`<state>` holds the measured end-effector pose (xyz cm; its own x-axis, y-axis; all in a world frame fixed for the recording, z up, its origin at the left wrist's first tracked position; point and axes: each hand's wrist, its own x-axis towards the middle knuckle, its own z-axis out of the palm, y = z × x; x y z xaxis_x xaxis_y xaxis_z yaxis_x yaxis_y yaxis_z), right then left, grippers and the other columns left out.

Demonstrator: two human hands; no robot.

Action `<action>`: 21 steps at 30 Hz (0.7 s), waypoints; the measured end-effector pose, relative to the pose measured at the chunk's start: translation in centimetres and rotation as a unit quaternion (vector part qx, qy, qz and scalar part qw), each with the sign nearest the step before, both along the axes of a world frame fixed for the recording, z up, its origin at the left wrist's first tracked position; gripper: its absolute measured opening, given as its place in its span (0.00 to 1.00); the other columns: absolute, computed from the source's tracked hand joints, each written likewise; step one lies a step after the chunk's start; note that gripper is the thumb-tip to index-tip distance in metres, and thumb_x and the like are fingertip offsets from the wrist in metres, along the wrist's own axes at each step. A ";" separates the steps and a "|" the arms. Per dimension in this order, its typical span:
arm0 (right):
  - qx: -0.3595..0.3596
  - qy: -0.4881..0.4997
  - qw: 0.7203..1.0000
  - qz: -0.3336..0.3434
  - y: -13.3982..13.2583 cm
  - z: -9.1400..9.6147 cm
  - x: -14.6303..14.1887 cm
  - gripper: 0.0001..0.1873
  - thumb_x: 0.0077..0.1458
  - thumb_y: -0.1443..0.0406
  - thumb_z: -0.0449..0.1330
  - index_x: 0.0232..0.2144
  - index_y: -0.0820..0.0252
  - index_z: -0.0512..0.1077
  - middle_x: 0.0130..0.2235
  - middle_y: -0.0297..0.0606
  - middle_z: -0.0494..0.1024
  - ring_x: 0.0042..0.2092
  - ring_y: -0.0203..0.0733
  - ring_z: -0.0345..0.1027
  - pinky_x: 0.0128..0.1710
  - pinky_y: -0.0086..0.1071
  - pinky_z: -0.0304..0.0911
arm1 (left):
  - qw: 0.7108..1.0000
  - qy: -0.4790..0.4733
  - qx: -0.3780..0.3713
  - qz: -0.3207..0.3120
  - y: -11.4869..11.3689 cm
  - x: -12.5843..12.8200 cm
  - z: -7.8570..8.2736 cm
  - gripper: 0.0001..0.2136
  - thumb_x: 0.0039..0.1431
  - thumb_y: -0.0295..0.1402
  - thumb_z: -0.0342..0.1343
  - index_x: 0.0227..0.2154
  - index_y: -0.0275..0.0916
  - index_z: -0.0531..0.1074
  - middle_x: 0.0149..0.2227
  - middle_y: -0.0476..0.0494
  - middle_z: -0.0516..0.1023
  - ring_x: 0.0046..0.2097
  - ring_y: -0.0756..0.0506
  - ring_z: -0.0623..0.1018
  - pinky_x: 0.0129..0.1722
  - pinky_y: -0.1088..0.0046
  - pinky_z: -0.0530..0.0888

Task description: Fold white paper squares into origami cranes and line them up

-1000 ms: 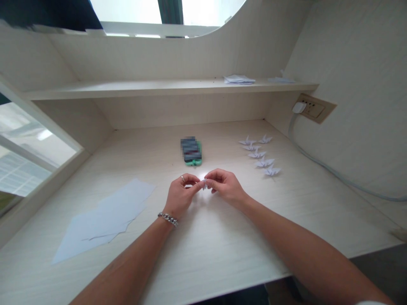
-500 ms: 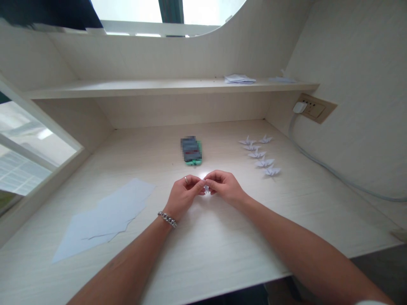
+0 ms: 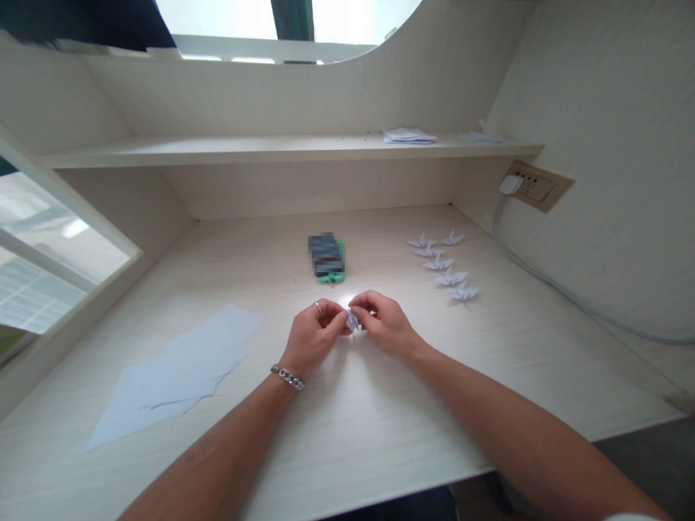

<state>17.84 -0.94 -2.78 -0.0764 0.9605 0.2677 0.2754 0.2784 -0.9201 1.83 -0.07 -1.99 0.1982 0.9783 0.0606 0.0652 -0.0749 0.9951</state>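
Between my two hands, just above the desk, is a small folded piece of white paper (image 3: 352, 320). My left hand (image 3: 320, 329), with a ring and a chain bracelet, pinches its left side between thumb and fingers. My right hand (image 3: 385, 322) is closed on the upper right side of the paper, thumb against the forefinger. Fingers cover part of the paper, so its full shape is hidden. Several white paper cranes (image 3: 450, 278) stand in a slanting row on the desk, to the right of my hands and farther back.
Loose white sheets (image 3: 184, 362) lie at the left on the pale desk (image 3: 352, 449). Behind my hands rests a dark, pixelated object with a green edge (image 3: 327, 258). A shelf (image 3: 271, 150) carries folded papers (image 3: 409, 136). A grey cable (image 3: 575, 293) runs from the wall socket (image 3: 540, 186).
More of the folded paper shows between my fingers, and it now tilts downward to the right. My right fingertips have shifted slightly on it. The cranes and sheets stay put.
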 end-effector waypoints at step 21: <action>0.046 -0.035 0.996 -0.061 -0.1 0.3 0.1 0.06 0.56 0.64 0.57 0.34 0.58 0.73 0.35 0.38 0.79 0.36 0.40 0.72 0.37 0.33 0.67 | 0.996 0.007 0.055 0.075 0.1 -0.1 0.1 0.10 0.48 0.37 0.65 0.29 0.35 0.75 0.28 0.45 0.80 0.32 0.45 0.81 0.34 0.70 0.79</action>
